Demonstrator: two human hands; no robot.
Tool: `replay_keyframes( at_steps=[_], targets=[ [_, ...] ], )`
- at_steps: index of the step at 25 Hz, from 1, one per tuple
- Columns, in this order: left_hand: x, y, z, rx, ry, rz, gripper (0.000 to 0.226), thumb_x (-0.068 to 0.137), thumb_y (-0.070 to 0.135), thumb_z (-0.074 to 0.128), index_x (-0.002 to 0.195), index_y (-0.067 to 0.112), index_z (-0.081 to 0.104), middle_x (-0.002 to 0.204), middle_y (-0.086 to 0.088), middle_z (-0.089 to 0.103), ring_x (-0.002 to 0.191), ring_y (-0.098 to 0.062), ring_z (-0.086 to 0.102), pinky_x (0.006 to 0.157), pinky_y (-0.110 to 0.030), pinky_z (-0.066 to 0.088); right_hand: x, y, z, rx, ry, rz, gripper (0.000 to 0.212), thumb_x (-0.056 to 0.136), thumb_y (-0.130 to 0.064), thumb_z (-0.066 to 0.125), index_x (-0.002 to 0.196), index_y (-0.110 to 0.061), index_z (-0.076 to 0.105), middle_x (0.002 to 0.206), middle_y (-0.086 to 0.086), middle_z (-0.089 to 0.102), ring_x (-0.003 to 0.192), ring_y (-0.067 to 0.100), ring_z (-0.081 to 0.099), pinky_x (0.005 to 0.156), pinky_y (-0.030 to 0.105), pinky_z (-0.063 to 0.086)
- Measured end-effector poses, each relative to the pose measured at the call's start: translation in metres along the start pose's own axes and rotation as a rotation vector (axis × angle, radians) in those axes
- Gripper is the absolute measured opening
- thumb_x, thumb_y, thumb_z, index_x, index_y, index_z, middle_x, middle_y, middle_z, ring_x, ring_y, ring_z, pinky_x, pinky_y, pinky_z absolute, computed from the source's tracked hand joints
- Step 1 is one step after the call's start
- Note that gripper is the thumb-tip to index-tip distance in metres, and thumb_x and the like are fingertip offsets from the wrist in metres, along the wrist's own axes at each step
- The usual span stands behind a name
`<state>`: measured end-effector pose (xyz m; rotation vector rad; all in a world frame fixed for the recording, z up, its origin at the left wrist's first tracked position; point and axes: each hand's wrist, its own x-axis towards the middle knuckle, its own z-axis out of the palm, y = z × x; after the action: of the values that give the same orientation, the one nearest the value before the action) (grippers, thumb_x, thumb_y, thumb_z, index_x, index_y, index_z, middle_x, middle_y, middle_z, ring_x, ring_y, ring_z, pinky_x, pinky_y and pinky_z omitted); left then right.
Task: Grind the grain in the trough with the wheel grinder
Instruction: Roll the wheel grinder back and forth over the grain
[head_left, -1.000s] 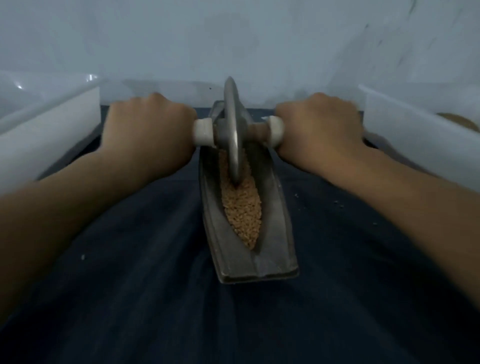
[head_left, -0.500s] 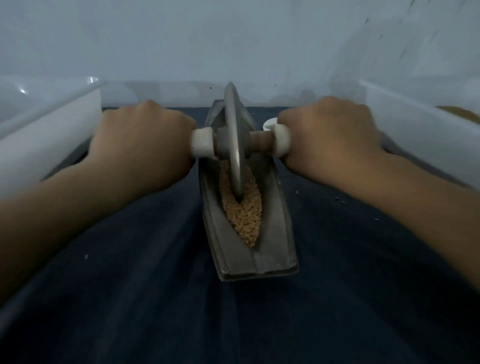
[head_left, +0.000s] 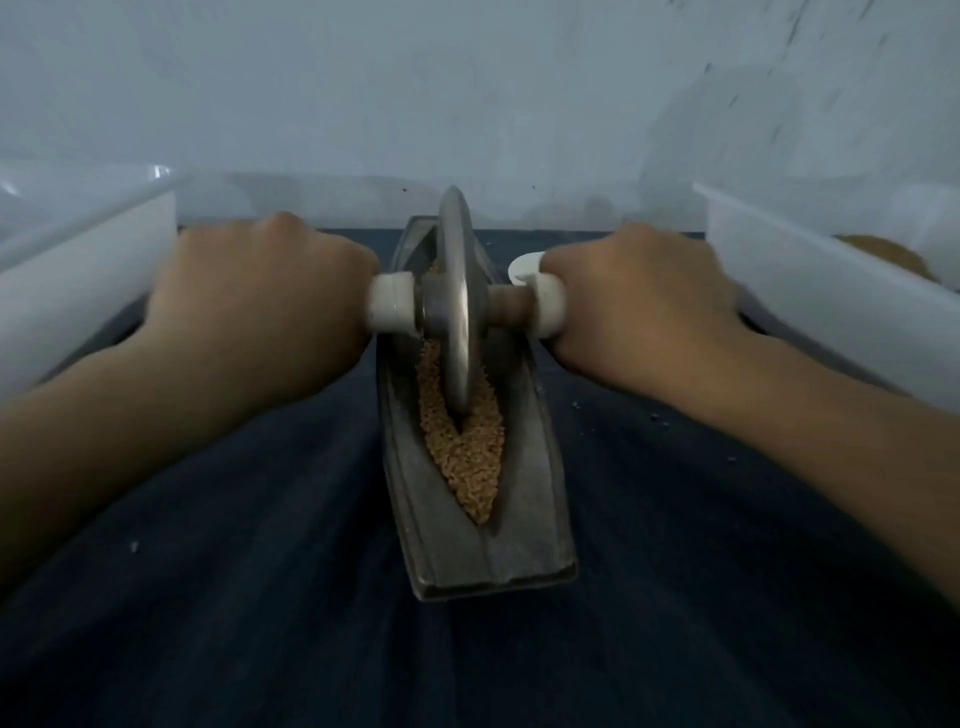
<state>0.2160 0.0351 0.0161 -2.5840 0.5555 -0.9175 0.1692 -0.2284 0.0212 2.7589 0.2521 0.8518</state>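
Metal wheel grinder (head_left: 454, 306) stands in trough (head_left: 524, 519), rim in tan grain (head_left: 467, 457). Your left hand (head_left: 260, 306), right hand (head_left: 634, 312): grip closed round axle handles (head_left: 392, 304). Press evenly, keep wheel upright, roll full length.

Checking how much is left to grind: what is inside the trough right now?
Tan grain lies along the groove of the trough, with the wheel grinder standing upright in it. Grain beneath the wheel and at the far end is hidden.
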Motion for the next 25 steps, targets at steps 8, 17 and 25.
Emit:
replay_keyframes(
  at_steps=[8,17,25],
  targets=[
    [-0.004,0.008,-0.023,-0.026,-0.014,-0.023,0.011,0.073,0.033,0.07,0.072,0.03,0.06,0.058,0.0,0.042,0.042,-0.02,0.037,0.048,-0.022,0.025,-0.003,0.001,0.002,0.059,0.005,-0.018,0.023,0.076,-0.038,0.065,0.068,-0.029,0.046,0.056,-0.011,0.044,0.048,0.016,0.042,0.046,0.024,0.029],
    [0.048,0.019,-0.008,-0.031,-0.104,-0.173,0.015,0.088,0.024,0.057,0.098,0.02,0.068,0.086,-0.01,0.059,0.081,-0.037,0.063,0.063,-0.036,0.038,0.056,-0.008,0.018,0.132,-0.153,0.162,0.008,0.089,-0.034,0.064,0.092,-0.027,0.063,0.09,0.003,0.063,0.075,0.025,0.052,0.062,0.03,0.039],
    [-0.017,0.014,-0.025,-0.081,0.021,-0.052,0.029,0.061,0.021,0.074,0.061,0.024,0.045,0.049,0.003,0.03,0.041,-0.013,0.015,0.048,-0.018,0.013,-0.001,0.004,0.006,-0.095,0.103,-0.031,0.022,0.066,-0.045,0.057,0.061,-0.032,0.04,0.045,-0.015,0.027,0.039,0.004,0.02,0.048,0.014,0.013]
  ],
)
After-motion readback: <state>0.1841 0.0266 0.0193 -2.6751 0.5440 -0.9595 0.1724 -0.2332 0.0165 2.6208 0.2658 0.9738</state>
